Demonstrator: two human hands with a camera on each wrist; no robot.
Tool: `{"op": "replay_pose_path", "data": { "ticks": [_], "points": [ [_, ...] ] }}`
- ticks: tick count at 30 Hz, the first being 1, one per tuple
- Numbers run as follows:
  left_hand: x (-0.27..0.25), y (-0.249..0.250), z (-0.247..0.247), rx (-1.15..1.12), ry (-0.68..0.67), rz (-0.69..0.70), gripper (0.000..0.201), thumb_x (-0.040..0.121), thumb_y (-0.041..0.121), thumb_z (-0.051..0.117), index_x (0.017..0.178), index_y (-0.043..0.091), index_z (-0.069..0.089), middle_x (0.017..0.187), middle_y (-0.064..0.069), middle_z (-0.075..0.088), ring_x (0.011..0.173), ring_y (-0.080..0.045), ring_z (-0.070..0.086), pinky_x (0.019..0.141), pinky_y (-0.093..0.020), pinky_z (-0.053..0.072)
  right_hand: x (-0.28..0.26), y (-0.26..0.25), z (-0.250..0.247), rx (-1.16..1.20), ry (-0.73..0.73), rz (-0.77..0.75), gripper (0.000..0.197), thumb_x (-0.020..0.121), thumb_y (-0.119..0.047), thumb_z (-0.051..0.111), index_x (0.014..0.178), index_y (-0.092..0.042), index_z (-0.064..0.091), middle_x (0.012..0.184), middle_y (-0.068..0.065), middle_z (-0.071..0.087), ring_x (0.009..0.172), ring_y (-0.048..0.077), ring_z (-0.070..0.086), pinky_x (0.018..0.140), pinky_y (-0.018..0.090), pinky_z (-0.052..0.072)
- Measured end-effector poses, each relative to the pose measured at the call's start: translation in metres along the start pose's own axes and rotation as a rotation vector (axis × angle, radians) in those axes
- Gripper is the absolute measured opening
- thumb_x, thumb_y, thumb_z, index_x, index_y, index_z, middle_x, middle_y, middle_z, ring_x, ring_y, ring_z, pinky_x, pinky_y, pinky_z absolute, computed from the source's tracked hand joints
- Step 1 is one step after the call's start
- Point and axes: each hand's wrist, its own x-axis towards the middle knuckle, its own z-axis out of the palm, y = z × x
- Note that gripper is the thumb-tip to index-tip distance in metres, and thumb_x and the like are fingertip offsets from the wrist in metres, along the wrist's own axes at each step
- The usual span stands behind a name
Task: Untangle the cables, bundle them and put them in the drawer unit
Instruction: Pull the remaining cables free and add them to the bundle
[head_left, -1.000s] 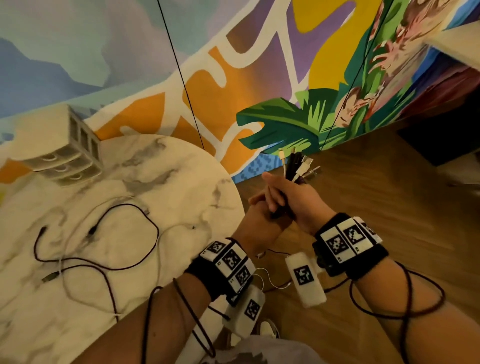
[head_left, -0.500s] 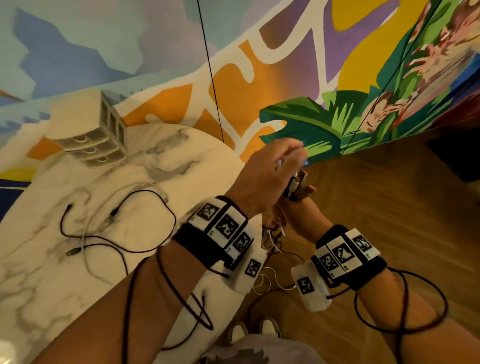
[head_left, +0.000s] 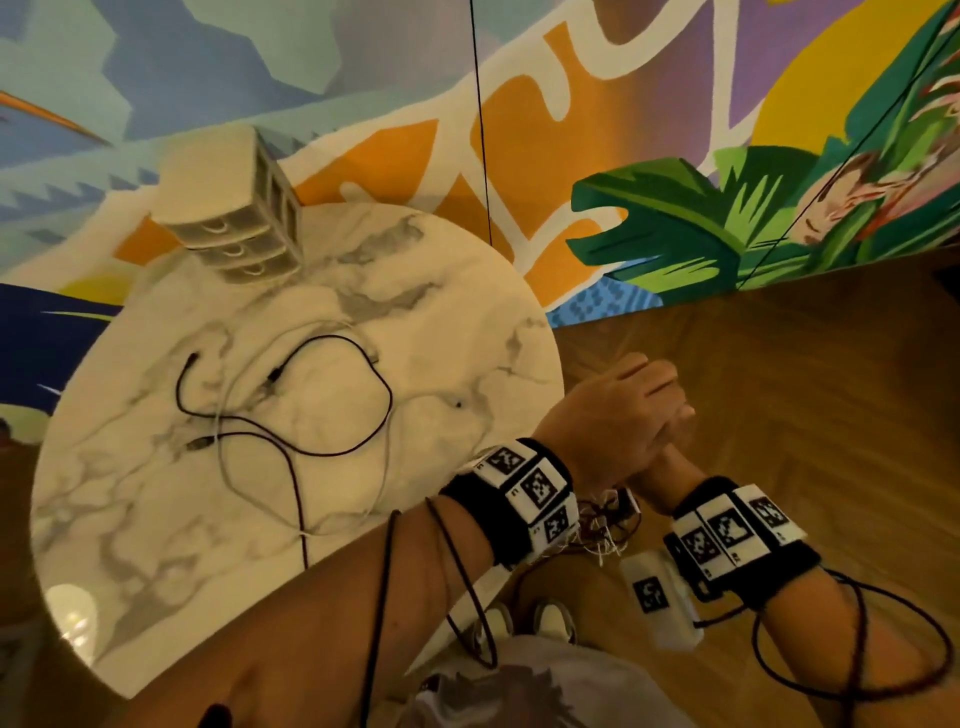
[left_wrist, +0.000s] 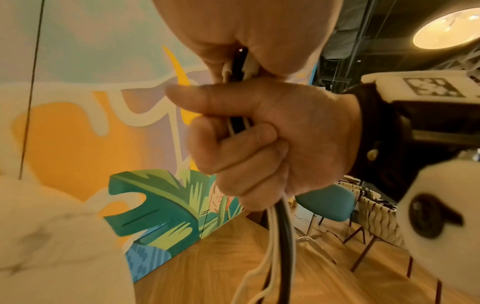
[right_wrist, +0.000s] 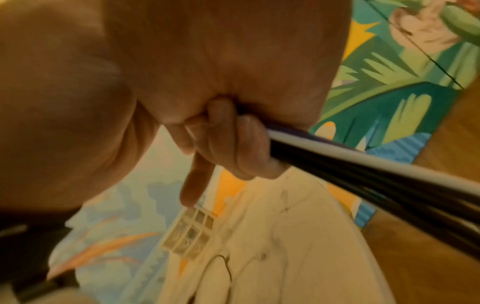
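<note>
Off the table's right edge, my right hand (head_left: 670, 460) makes a fist round a bundle of black and white cables (left_wrist: 281, 226), which hangs down below it. My left hand (head_left: 613, 415) sits on top of that fist and grips the bundle's upper ends (left_wrist: 240, 63). In the head view the plugs are hidden under the left hand, and a tangle of thin wires (head_left: 605, 519) shows under the wrists. A loose black cable (head_left: 332, 395) and a white cable (head_left: 385, 467) lie looped on the marble table (head_left: 156, 519). The small drawer unit (head_left: 244, 228) stands at the table's far edge, drawers closed.
A painted mural wall (head_left: 675, 234) runs behind the table, with a thin black cord (head_left: 480, 130) hanging down it. Wooden floor (head_left: 805, 389) lies to the right. A teal chair (left_wrist: 330, 202) and woven seats stand further off. Black wires loop round both forearms.
My left hand has come up from beside the right fist and closed over the plug ends, which no longer show. Both hands have sunk lower, nearer my body.
</note>
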Motion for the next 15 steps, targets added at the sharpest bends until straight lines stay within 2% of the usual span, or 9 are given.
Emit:
{"op": "replay_pose_path", "data": {
  "ticks": [2,3,4,5,7,8,10,13,15],
  "points": [
    [-0.004,-0.005,-0.011,-0.108,-0.054,-0.086,0.017,0.093,0.018,0.056,0.093,0.003,0.062,0.097,-0.011,0.059,0.088,-0.021,0.053,0.076,-0.024,0.041,0.002,0.003,-0.012,0.072,-0.339,-0.170,0.036,0.065,0.022,0.066,0.063,-0.013,0.058,0.060,-0.001,0.054,0.059,0.003,0.056,0.060,0.011,0.044],
    [-0.006,-0.008,-0.018,-0.166,-0.071,-0.172,0.022,0.095,0.024,0.054,0.102,0.004,0.060,0.104,-0.009,0.057,0.093,-0.018,0.052,0.076,-0.020,0.039,0.004,0.009,-0.015,0.110,-0.449,-0.215,0.030,0.069,0.020,0.065,0.064,-0.009,0.058,0.054,0.001,0.053,0.048,0.005,0.054,0.055,0.013,0.043],
    [-0.012,-0.014,-0.026,-0.210,-0.064,-0.278,0.027,0.097,0.029,0.049,0.110,0.007,0.058,0.110,-0.006,0.054,0.096,-0.015,0.052,0.076,-0.018,0.039,0.006,0.007,-0.011,0.213,-0.489,-0.102,0.026,0.084,0.010,0.059,0.065,-0.008,0.054,0.052,0.001,0.052,0.041,0.004,0.050,0.047,0.017,0.041],
    [-0.018,-0.020,-0.034,-0.235,-0.041,-0.392,0.028,0.098,0.031,0.045,0.112,0.009,0.056,0.110,-0.005,0.053,0.095,-0.013,0.052,0.076,-0.019,0.041,0.005,0.009,0.001,0.148,-0.461,-0.172,0.033,0.095,-0.005,0.050,0.062,-0.007,0.054,0.050,0.002,0.051,0.037,0.005,0.045,0.045,0.021,0.036],
    [-0.044,-0.041,-0.045,-0.210,-0.030,-0.655,0.026,0.099,0.032,0.042,0.097,0.010,0.056,0.095,-0.005,0.057,0.084,-0.017,0.054,0.073,-0.032,0.045,0.010,0.017,0.005,0.065,-0.517,-0.072,0.054,0.100,-0.029,0.042,0.052,-0.007,0.054,0.053,0.013,0.052,0.039,0.012,0.041,0.048,0.028,0.031],
    [-0.064,-0.053,-0.048,-0.181,-0.093,-0.797,0.029,0.098,0.034,0.043,0.087,0.010,0.054,0.086,-0.007,0.059,0.079,-0.022,0.055,0.071,-0.038,0.043,0.012,0.021,0.007,0.046,-0.510,-0.031,0.059,0.100,-0.034,0.042,0.049,-0.008,0.055,0.058,0.018,0.051,0.043,0.016,0.040,0.048,0.028,0.030],
    [-0.115,-0.068,-0.049,-0.128,-0.389,-0.994,0.032,0.096,0.037,0.044,0.078,0.012,0.050,0.080,-0.008,0.059,0.081,-0.028,0.056,0.066,-0.036,0.038,0.009,0.025,0.007,0.082,-0.529,0.019,0.060,0.100,-0.035,0.041,0.049,-0.011,0.060,0.060,0.018,0.047,0.045,0.018,0.035,0.047,0.027,0.029],
    [-0.189,-0.059,-0.034,-0.012,-0.834,-1.016,0.030,0.094,0.046,0.046,0.090,0.018,0.056,0.098,-0.008,0.062,0.092,-0.027,0.058,0.068,-0.029,0.036,-0.001,0.029,0.009,0.206,-0.584,0.061,0.051,0.102,-0.023,0.037,0.069,-0.001,0.070,0.047,0.007,0.041,0.038,0.010,0.030,0.040,0.018,0.027],
    [-0.216,-0.042,-0.020,0.021,-0.905,-1.009,0.032,0.090,0.052,0.049,0.090,0.021,0.054,0.101,-0.006,0.063,0.090,-0.025,0.059,0.068,-0.029,0.040,-0.006,0.032,0.011,0.245,-0.605,0.075,0.040,0.100,-0.017,0.037,0.088,-0.001,0.071,0.051,0.009,0.052,0.038,0.012,0.031,0.039,0.020,0.025]
  ]
}}
